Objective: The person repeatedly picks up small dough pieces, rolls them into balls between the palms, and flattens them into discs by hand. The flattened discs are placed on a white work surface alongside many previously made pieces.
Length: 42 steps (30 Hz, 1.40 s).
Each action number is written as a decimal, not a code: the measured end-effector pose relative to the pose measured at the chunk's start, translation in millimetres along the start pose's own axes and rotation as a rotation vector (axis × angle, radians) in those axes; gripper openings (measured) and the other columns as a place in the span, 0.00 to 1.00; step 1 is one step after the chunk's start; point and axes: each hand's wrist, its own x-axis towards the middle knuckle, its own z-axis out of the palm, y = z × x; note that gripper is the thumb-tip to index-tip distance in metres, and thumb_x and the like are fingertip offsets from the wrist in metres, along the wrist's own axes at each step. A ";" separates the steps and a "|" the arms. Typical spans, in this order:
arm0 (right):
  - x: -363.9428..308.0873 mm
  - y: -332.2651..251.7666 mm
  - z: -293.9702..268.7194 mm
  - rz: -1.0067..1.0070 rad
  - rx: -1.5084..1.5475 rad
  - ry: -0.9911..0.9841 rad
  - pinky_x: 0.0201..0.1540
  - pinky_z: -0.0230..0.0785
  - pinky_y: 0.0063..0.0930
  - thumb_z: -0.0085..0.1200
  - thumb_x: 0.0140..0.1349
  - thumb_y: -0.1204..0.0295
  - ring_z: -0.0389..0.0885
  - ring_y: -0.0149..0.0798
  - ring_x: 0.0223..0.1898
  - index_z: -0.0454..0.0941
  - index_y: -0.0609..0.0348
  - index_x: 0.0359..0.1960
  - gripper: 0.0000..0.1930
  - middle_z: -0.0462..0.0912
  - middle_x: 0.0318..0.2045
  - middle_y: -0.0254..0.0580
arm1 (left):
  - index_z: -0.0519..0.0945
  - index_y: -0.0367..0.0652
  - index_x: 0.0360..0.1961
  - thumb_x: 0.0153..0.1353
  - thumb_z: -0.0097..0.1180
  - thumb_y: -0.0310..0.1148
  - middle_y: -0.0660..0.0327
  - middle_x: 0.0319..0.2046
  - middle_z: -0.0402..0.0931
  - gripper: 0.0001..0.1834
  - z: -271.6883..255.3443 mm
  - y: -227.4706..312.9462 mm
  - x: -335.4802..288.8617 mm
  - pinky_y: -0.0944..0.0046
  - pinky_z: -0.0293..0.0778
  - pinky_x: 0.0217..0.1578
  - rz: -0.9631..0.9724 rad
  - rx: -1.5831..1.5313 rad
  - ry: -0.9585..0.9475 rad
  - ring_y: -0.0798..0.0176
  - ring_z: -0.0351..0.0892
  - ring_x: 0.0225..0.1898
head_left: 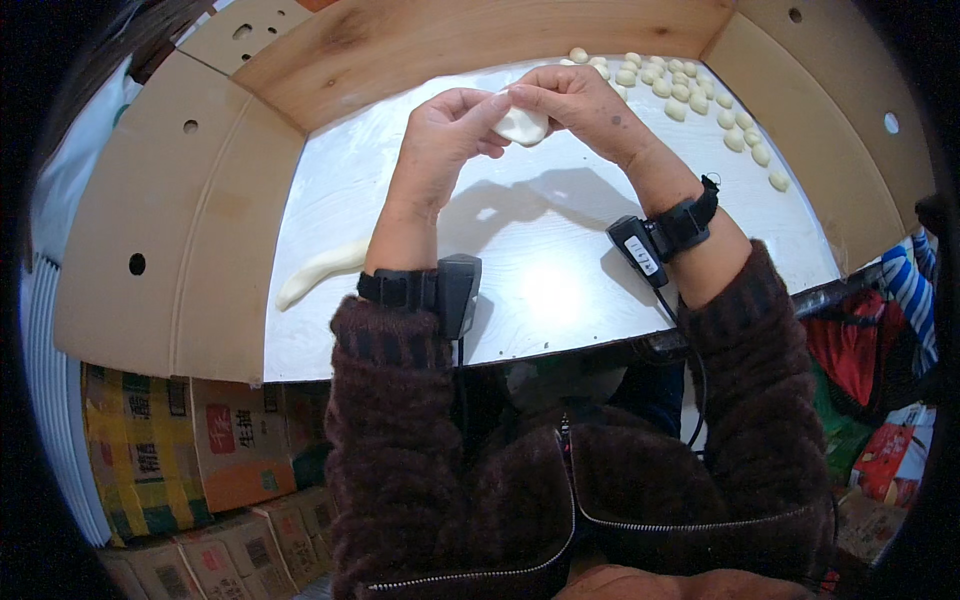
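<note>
Both hands meet over the far middle of the white board, fingertips pinched on one pale, flattened piece of dough (522, 127). My left hand (447, 128) grips its left edge between thumb and fingers. From the other side my right hand (580, 105) pinches its upper right edge, the thumb close to the left thumb. The piece hangs below the fingers, and whatever lies behind it is hidden. A long dough rope (318, 272) rests on the board at the left, partly covered by my left forearm. Several small dough balls (680, 92) lie scattered at the far right.
The white board (550, 290) is walled by cardboard (185, 200) on the left, cardboard (825, 125) on the right and a wooden panel (470, 40) behind. Printed boxes (240, 440) stand low at the left. Wrist devices with cables (640, 250) sit on both forearms.
</note>
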 end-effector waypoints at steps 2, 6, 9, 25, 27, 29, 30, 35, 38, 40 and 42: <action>-0.4 -2.1 0.7 -0.016 -0.079 0.026 0.36 0.79 0.23 0.56 0.64 0.60 0.83 0.33 0.33 0.81 0.63 0.41 0.17 0.83 0.32 0.42 | 0.80 0.38 0.36 0.60 0.62 0.37 0.64 0.28 0.79 0.12 -1.7 -2.5 1.0 0.74 0.72 0.29 0.003 -0.019 0.025 0.73 0.76 0.26; 0.8 -7.2 1.3 0.038 0.061 0.045 0.35 0.79 0.25 0.55 0.64 0.59 0.84 0.33 0.32 0.80 0.68 0.40 0.19 0.83 0.32 0.45 | 0.80 0.38 0.35 0.62 0.60 0.37 0.64 0.27 0.78 0.12 -5.5 -3.5 4.4 0.73 0.73 0.30 0.085 0.014 0.028 0.73 0.75 0.27; -0.8 -7.8 1.5 0.083 0.300 -0.026 0.35 0.79 0.25 0.56 0.63 0.58 0.84 0.34 0.32 0.81 0.66 0.40 0.19 0.83 0.32 0.44 | 0.80 0.38 0.35 0.62 0.59 0.38 0.64 0.27 0.78 0.12 -3.8 -2.6 4.4 0.72 0.73 0.30 0.080 0.017 0.036 0.73 0.75 0.27; 1.5 -1.5 0.0 0.085 0.162 0.085 0.35 0.75 0.22 0.57 0.62 0.58 0.82 0.30 0.31 0.82 0.64 0.36 0.18 0.83 0.31 0.41 | 0.78 0.39 0.36 0.59 0.62 0.33 0.63 0.29 0.79 0.09 -3.3 -6.8 4.7 0.71 0.77 0.32 0.049 -0.012 0.010 0.71 0.78 0.28; 1.6 -3.6 -3.6 0.159 0.407 0.040 0.40 0.78 0.24 0.57 0.62 0.57 0.83 0.33 0.34 0.82 0.64 0.38 0.19 0.83 0.33 0.44 | 0.79 0.39 0.36 0.60 0.62 0.33 0.63 0.30 0.79 0.09 -4.9 -6.9 4.6 0.72 0.76 0.32 0.067 -0.052 0.009 0.71 0.78 0.28; 2.7 -2.5 -1.5 0.154 0.252 0.029 0.43 0.80 0.28 0.58 0.61 0.58 0.85 0.37 0.37 0.80 0.67 0.40 0.20 0.83 0.36 0.48 | 0.79 0.39 0.36 0.60 0.61 0.34 0.63 0.30 0.79 0.09 -4.4 -7.5 4.3 0.72 0.75 0.31 0.057 -0.080 0.033 0.72 0.78 0.28; 2.7 -2.1 -1.0 0.126 0.205 0.000 0.42 0.80 0.28 0.59 0.61 0.58 0.84 0.37 0.36 0.80 0.68 0.40 0.20 0.83 0.35 0.48 | 0.79 0.40 0.36 0.61 0.61 0.35 0.64 0.30 0.79 0.09 -4.2 -7.7 4.3 0.73 0.75 0.32 0.069 -0.108 0.028 0.72 0.78 0.28; 2.0 -2.4 0.9 0.114 0.042 -0.034 0.40 0.82 0.27 0.60 0.60 0.60 0.84 0.37 0.36 0.80 0.70 0.41 0.20 0.82 0.35 0.49 | 0.80 0.40 0.36 0.62 0.60 0.38 0.64 0.30 0.79 0.11 -4.3 -8.9 4.2 0.73 0.73 0.31 0.036 -0.013 0.039 0.74 0.76 0.28; -1.3 -6.4 2.0 0.090 0.057 -0.023 0.41 0.82 0.27 0.59 0.60 0.60 0.85 0.37 0.36 0.79 0.71 0.41 0.21 0.82 0.36 0.49 | 0.80 0.40 0.36 0.62 0.60 0.39 0.64 0.29 0.79 0.13 -6.9 -8.3 4.7 0.74 0.73 0.31 0.110 0.042 0.085 0.75 0.75 0.27; -2.2 -9.1 1.7 0.065 0.073 -0.020 0.42 0.82 0.27 0.59 0.60 0.60 0.85 0.38 0.37 0.79 0.71 0.42 0.21 0.82 0.37 0.51 | 0.80 0.40 0.36 0.62 0.60 0.40 0.64 0.29 0.79 0.13 -7.7 -8.3 5.1 0.74 0.73 0.31 0.135 0.037 0.068 0.75 0.75 0.27; -1.3 -10.5 1.4 0.120 0.152 -0.057 0.43 0.81 0.26 0.59 0.60 0.59 0.85 0.38 0.38 0.78 0.72 0.43 0.23 0.82 0.37 0.52 | 0.80 0.40 0.37 0.62 0.60 0.40 0.64 0.29 0.79 0.13 -7.5 -8.7 5.2 0.74 0.73 0.30 0.112 0.008 0.065 0.75 0.75 0.27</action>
